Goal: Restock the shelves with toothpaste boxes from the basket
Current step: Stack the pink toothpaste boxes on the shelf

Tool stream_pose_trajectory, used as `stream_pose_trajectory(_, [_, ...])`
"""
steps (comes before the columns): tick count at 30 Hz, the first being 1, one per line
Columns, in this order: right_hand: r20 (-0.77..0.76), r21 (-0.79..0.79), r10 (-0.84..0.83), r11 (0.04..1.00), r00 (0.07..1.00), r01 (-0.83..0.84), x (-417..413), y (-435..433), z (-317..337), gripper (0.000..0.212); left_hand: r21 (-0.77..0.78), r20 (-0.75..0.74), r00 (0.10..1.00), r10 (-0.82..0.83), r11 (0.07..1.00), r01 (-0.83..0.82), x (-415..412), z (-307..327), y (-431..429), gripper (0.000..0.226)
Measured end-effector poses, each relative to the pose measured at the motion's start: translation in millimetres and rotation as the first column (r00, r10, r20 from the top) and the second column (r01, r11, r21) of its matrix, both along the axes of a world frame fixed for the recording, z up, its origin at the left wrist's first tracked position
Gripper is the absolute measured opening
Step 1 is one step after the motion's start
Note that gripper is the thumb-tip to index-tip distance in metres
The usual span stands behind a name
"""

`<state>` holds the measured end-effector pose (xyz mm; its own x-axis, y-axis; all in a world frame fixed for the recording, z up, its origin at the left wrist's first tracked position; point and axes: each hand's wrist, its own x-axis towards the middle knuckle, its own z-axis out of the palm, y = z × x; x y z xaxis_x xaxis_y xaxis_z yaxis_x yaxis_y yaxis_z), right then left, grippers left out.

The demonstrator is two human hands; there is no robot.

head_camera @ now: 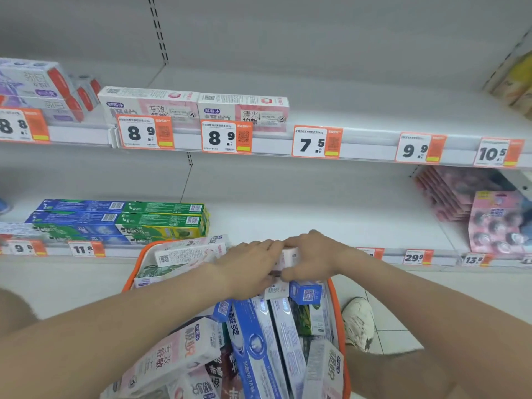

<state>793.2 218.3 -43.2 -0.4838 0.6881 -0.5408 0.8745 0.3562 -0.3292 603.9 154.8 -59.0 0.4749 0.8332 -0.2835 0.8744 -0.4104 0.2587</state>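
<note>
**A:** Where are the hands?

**B:** Both are at the middle of the frame, over the far end of the basket (132,273). The right hand (313,254) pinches a white-and-pink box (288,257), fingers on top and thumb beneath. The left hand (250,266) lays its fingers across the same box. Its thumb is hidden, so I cannot tell whether it grips.

**A:** And the rest of the stock?

**B:** The toothpaste boxes (253,341) fill the basket at lower centre, jumbled and leaning on each other, right up to its orange rim.

**A:** Any room on the shelves?

**B:** Yes. The lower shelf (316,208) is bare just above the hands, from the blue and green boxes (121,217) at the left to the pink packs (495,226) at the right. The basket's far rim overlaps that shelf's front edge.

**A:** Higher up?

**B:** The upper shelf (374,110) holds two pink-and-white boxes (161,106) side by side, touching, at upper centre. To their right the board lies open as far as the frame's right edge. Price tags (316,141) line its front rail.

**A:** The floor?

**B:** A white shoe (358,321) stands just right of the basket.
</note>
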Motion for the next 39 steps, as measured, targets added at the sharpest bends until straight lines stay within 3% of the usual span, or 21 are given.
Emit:
stream_pose_trajectory(1, [-0.034, 0.014, -0.013, 1.000, 0.999, 0.013, -2.0, -1.0, 3.4, 0.040, 0.007, 0.032, 0.999, 0.028, 1.000, -0.028, 1.1, -1.3, 2.2, 0.039])
stream_pose_trajectory(3, [-0.077, 0.038, -0.050, 0.998, 0.996, 0.053, -5.1, -2.9, 10.5, 0.041, 0.016, 0.101, 0.993, 0.064, 0.998, -0.066, -0.8, -1.7, 6.1, 0.026])
stream_pose_trajectory(8, [-0.071, 0.048, -0.025, 0.998, 0.997, 0.028, -2.6, 7.6, 37.8, 0.062, -0.081, 0.271, 0.952, 0.142, 0.989, -0.125, -15.4, 15.8, 9.1, 0.030])
stream_pose_trajectory(11, [-0.075, 0.184, 0.011, 0.983, 0.997, 0.003, 0.6, 17.4, 47.7, 0.041, -0.143, 0.332, 0.924, 0.190, 0.978, -0.150, -29.8, 36.2, 10.2, 0.036])
stream_pose_trajectory(14, [-0.247, 0.249, -0.074, 0.959, 0.966, 0.137, -0.9, 25.6, 67.4, 0.024, -0.137, 0.430, 0.862, 0.268, 0.963, -0.231, -49.6, 58.2, 14.2, 0.036])
stream_pose_trajectory(17, [-0.568, 0.026, -0.262, 0.942, 0.780, 0.336, 2.2, 27.0, 94.9, 0.024, -0.197, 0.610, 0.687, 0.395, 0.915, -0.352, -65.7, 88.3, 14.9, 0.041])
stream_pose_trajectory(19, [-0.734, -0.117, -0.341, 0.915, 0.587, 0.385, 2.3, 26.0, 107.3, 0.030, -0.295, 0.740, 0.474, 0.478, 0.863, -0.409, -70.9, 108.2, 13.4, 0.038])
stream_pose_trajectory(21, [-0.811, -0.272, -0.423, 0.885, 0.405, 0.379, -4.9, 22.0, 117.1, 0.041, -0.404, 0.804, 0.264, 0.533, 0.815, -0.416, -71.6, 126.2, 10.0, 0.031])
stream_pose_trajectory(22, [-0.821, -0.336, -0.459, 0.870, 0.341, 0.361, -9.9, 19.3, 121.3, 0.045, -0.434, 0.814, 0.205, 0.544, 0.804, -0.407, -70.9, 133.8, 7.4, 0.029])
stream_pose_trajectory(24, [-0.826, -0.378, -0.483, 0.857, 0.290, 0.351, -20.8, 13.9, 127.5, 0.049, -0.461, 0.826, 0.140, 0.546, 0.798, -0.389, -68.3, 145.1, 2.0, 0.034])
stream_pose_trajectory(28, [-0.835, -0.356, -0.473, 0.854, 0.281, 0.379, -40.3, 5.2, 131.5, 0.056, -0.512, 0.824, 0.031, 0.566, 0.766, -0.388, -66.7, 154.8, -5.3, 0.039])
stream_pose_trajectory(35, [-0.808, -0.412, -0.532, 0.817, 0.253, 0.403, -63.6, 0.4, 130.6, 0.068, -0.541, 0.803, -0.005, 0.596, 0.726, -0.425, -77.5, 168.8, -7.3, 0.043])
stream_pose_trajectory(39, [-0.828, -0.426, -0.528, 0.811, 0.188, 0.400, -75.2, 1.8, 135.2, 0.045, -0.519, 0.810, 0.003, 0.586, 0.720, -0.461, -85.3, 175.2, -3.8, 0.038])
